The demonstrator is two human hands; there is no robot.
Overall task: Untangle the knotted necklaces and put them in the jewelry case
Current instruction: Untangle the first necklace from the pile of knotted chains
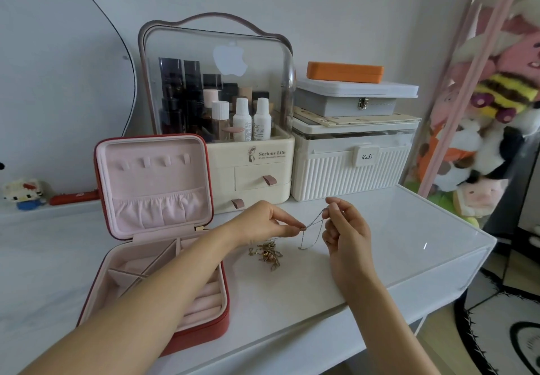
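Observation:
A thin silver necklace hangs in a loop between my two hands above the white desk. My left hand pinches one part of the chain at its fingertips. My right hand pinches the chain higher up, near its raised fingertips. Below them a tangled heap of gold necklaces lies on the desk. The red jewelry case with pink lining stands open at the left, its lid upright; my left forearm crosses over its tray.
A cream cosmetics organizer with a clear hood and a white ribbed storage box stand behind the hands. Stacked boxes sit on top of the ribbed box. The desk edge drops off at the right, beside a plush-toy holder.

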